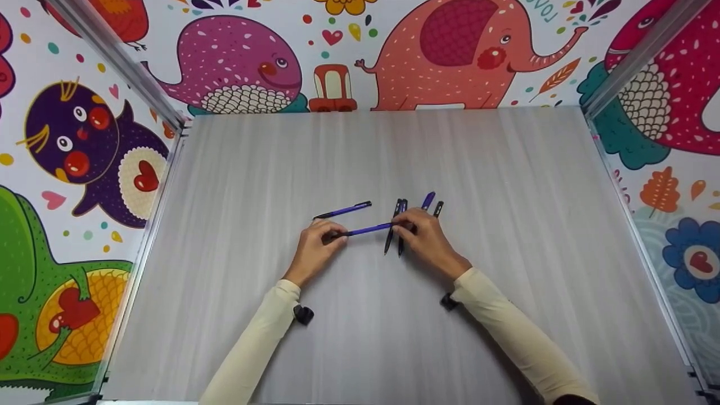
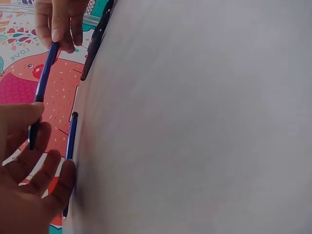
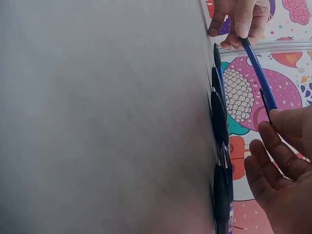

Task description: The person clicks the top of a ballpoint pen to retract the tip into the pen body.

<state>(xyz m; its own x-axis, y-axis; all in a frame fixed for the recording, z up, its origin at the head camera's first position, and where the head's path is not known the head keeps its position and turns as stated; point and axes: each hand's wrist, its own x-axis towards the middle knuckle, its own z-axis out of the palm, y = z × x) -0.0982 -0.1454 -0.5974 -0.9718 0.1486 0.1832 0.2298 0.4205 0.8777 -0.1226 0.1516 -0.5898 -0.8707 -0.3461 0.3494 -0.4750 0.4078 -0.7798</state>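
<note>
A blue pen (image 1: pixel 368 229) with black ends is held up between the two hands, lying nearly level. My left hand (image 1: pixel 318 247) pinches its dark tapered end between thumb and finger; in the left wrist view that tip pokes out past the thumb. At the clip end, my right hand (image 1: pixel 430 239) pinches the pen, and the dark clip (image 3: pixel 265 101) shows in the right wrist view. A second blue pen (image 1: pixel 347 210) lies on the table just beyond the left fingers. Several dark and blue pens (image 1: pixel 388 243) lie below the right hand, which partly hides them.
The pale wood-grain table (image 1: pixel 360 337) extends around both hands. Cartoon-printed walls (image 1: pixel 349 50) stand at the back and sides, with metal rails (image 1: pixel 143 73) at the corners. Each wrist wears a small black device (image 1: pixel 304 314) at the cuff.
</note>
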